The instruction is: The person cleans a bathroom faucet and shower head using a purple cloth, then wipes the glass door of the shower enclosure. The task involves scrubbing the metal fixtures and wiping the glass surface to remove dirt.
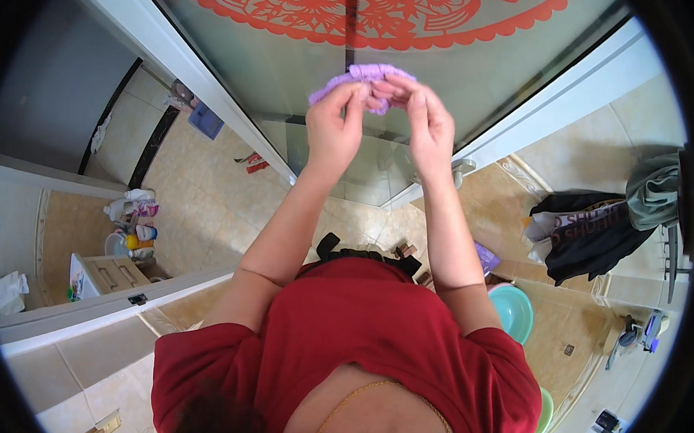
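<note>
A small, soft purple cloth (372, 71) is held up in front of the frosted glass door (279, 72). Its exact shape is partly hidden by my fingers. My left hand (335, 128) pinches it from the left, thumb against the bent fingers. From the right, my right hand (430, 124) grips its other side, with fingertips meeting those of the left near the middle. Both forearms reach forward, and the cloth lies across the fingertips.
A red paper-cut decoration (400, 13) is stuck on the door, whose handle (461, 170) sits beside my right wrist. Dark clothes (596, 236) hang on the right wall. Below them stands a turquoise basin (512, 314). Bottles (134, 218) and a drawer cabinet (109, 275) are at left.
</note>
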The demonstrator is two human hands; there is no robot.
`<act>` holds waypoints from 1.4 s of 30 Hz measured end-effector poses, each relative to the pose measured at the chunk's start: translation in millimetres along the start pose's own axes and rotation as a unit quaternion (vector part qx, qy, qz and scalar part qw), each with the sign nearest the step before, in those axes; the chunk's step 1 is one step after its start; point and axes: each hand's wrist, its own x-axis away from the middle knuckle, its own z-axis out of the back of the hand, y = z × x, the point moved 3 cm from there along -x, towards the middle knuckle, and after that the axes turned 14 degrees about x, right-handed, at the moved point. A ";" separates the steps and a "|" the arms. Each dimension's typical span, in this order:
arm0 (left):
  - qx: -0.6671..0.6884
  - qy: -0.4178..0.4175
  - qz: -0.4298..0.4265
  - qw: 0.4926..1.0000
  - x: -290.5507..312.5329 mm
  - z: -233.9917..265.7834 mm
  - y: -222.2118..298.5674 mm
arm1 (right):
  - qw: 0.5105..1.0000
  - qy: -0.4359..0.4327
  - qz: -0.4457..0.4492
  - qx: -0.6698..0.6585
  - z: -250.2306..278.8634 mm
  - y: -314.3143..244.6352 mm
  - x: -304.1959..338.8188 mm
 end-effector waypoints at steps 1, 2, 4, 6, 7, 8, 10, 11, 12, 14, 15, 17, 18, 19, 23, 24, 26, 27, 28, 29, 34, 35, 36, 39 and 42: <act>-0.011 0.001 -0.003 1.000 0.9 1.7 -8.8 | 1.000 -0.004 0.011 0.009 -0.3 11.1 5.5; -0.024 0.003 0.000 1.000 8.5 7.0 -24.1 | 1.000 -0.021 -0.016 -0.002 -1.8 21.6 14.0; -0.065 0.006 0.031 0.997 28.4 20.0 -54.5 | 0.995 -0.048 -0.083 -0.009 -6.8 49.0 32.8; -0.056 -0.014 0.041 0.997 37.7 30.7 -73.9 | 0.989 -0.077 -0.124 0.004 -12.0 72.7 42.9; -0.052 -0.022 0.046 0.997 39.7 36.0 -79.3 | 0.987 -0.083 -0.136 -0.001 -14.0 73.0 41.0; -0.051 -0.013 0.068 0.996 39.9 39.3 -85.6 | 0.985 -0.088 -0.148 -0.005 -16.6 71.1 38.4; -0.026 0.031 0.059 0.997 34.5 43.4 -80.1 | 0.985 -0.103 -0.139 -0.029 -25.1 58.4 28.8; -0.014 0.052 0.053 0.997 27.0 45.9 -69.5 | 0.990 -0.102 -0.099 -0.013 -32.3 43.4 18.3; -0.006 0.059 0.015 0.998 15.7 50.8 -57.0 | 0.993 -0.101 -0.059 0.003 -41.7 25.3 6.5; -0.016 0.079 -0.025 0.996 -4.3 61.0 -19.4 | 0.995 -0.099 -0.008 0.006 -60.6 3.4 -7.7; -0.023 0.088 -0.046 0.995 -10.7 67.3 -7.9 | 0.995 -0.099 0.006 -0.007 -69.6 -1.2 -14.4; -0.026 0.073 -0.057 0.995 -16.9 76.3 -10.1 | 0.994 -0.106 0.011 -0.022 -78.5 -2.1 -18.3; -0.044 0.075 -0.077 0.993 -14.2 82.2 -24.9 | 0.993 -0.114 0.000 -0.029 -82.0 8.7 -13.1; -0.063 0.077 -0.097 0.990 -7.9 88.5 -41.0 | 0.992 -0.123 -0.012 -0.037 -85.3 24.0 -5.9; -0.044 0.049 0.092 0.994 45.7 122.9 -143.3 | 0.975 -0.182 -0.129 0.010 -96.9 109.8 38.7; -0.058 0.035 0.113 0.991 50.0 125.0 -148.9 | 0.973 -0.181 -0.143 0.005 -99.1 117.6 43.3; -0.087 0.010 0.151 0.985 51.6 128.6 -145.4 | 0.969 -0.182 -0.166 -0.006 -107.4 120.0 42.8; -0.118 0.016 0.147 0.982 48.8 131.3 -142.2 | 0.969 -0.184 -0.163 0.006 -109.2 118.9 39.1; -0.150 0.022 0.146 0.978 42.2 131.6 -122.5 | 0.968 -0.187 -0.164 0.016 -112.5 106.8 33.5; -0.184 0.029 0.142 0.972 36.1 134.2 -111.3 | 0.968 -0.190 -0.161 0.026 -118.2 93.4 23.9; -0.059 0.149 -0.039 0.986 -2.0 154.8 -55.7 | 0.980 -0.183 -0.035 0.066 -157.9 35.2 -13.2; -0.041 0.148 -0.040 0.987 -5.5 159.1 -56.5 | 0.981 -0.183 -0.033 0.060 -162.1 37.9 -14.7; -0.022 0.146 -0.040 0.988 -7.1 163.3 -57.0 | 0.981 -0.182 -0.030 0.054 -165.8 41.1 -14.9; -0.131 0.128 -0.013 0.983 13.5 176.6 -94.5 | 0.978 -0.198 -0.070 0.016 -171.9 81.5 4.4; -0.074 0.118 0.111 0.984 42.9 187.0 -137.8 | 0.963 -0.233 -0.118 0.068 -176.3 125.3 31.0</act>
